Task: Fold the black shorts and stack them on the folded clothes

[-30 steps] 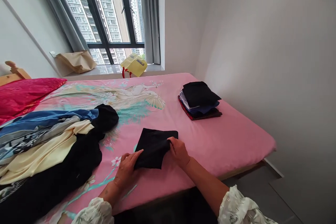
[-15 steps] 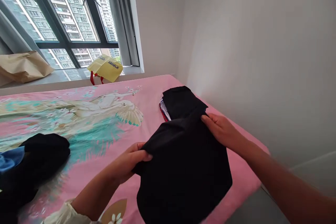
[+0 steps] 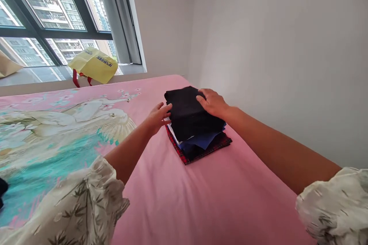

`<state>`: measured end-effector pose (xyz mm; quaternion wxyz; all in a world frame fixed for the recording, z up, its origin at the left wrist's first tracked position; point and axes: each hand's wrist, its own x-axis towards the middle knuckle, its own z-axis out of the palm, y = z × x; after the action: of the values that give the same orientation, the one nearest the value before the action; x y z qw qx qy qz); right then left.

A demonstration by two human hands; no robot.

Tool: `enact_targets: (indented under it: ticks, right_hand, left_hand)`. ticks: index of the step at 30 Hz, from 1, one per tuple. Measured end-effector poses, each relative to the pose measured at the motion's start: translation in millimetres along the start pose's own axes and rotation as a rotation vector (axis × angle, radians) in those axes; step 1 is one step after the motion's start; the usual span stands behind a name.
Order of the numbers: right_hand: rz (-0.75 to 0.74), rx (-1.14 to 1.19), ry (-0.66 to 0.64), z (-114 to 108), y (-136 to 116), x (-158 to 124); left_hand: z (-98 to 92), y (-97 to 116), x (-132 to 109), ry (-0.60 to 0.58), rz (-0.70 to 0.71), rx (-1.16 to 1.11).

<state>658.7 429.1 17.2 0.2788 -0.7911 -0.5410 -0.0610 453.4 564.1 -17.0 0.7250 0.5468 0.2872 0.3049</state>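
A stack of folded clothes lies on the pink bedsheet [image 3: 161, 191], topped by a folded black garment [image 3: 192, 116]. Beneath it a blue cloth [image 3: 202, 140] sticks out, and a red plaid cloth [image 3: 224, 141] forms the bottom layer. My left hand [image 3: 159, 116] is at the left edge of the stack, fingers apart, its fingertips by the black fabric. Resting on the upper right part of the black garment is my right hand [image 3: 212, 102], fingers spread and gripping nothing.
The bedsheet has a white and turquoise bird print [image 3: 94, 116]. A yellow bag [image 3: 94, 65] with red handles and part of a brown paper bag [image 3: 8, 65] sit on the windowsill. A dark item [image 3: 2, 191] shows at the left edge. A wall [image 3: 273, 65] borders the bed's right side.
The black garment that both hands held up now lies folded on the stack, and both hands have let go of it. My view has shifted to the right.
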Motion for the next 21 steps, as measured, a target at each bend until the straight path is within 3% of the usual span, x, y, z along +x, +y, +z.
enact_targets:
  ticks: [2,5,8,11,13,16,19,21]
  right_hand:
    - [-0.036,-0.024,-0.084,18.7,3.4,-11.7]
    - [-0.011,-0.099,-0.130,25.8,12.1,-20.1]
    - [-0.046,-0.183,-0.079,20.9,10.0,-28.9]
    - [-0.107,-0.167,0.037,24.3,-19.6,-59.9]
    - [-0.269,-0.116,0.170,38.0,-48.6,-98.4]
    - [-0.540,-0.020,0.125,78.7,-87.1,-181.1]
    - [-0.685,0.028,0.008,134.6,-112.8,-280.9]
    - [-0.768,0.037,0.036,168.3,-124.0,-343.0]
  left_hand:
    - [-6.1,-20.6,-21.6,-0.008,0.010,0.057]
    - [-28.4,-47.1,-73.0,0.021,-0.031,0.158]
    - [-73.6,-79.6,-141.8,0.110,-0.082,0.280]
    - [-130.3,-112.4,-225.2,0.187,-0.056,0.476]
    - [-166.1,-124.9,-282.9,0.249,0.023,0.673]
    - [-216.2,-121.5,-360.2,0.396,0.187,1.104]
    - [-266.7,-94.2,-423.1,0.539,0.221,1.542]
    - [-300.7,-67.6,-457.5,0.659,0.169,1.740]
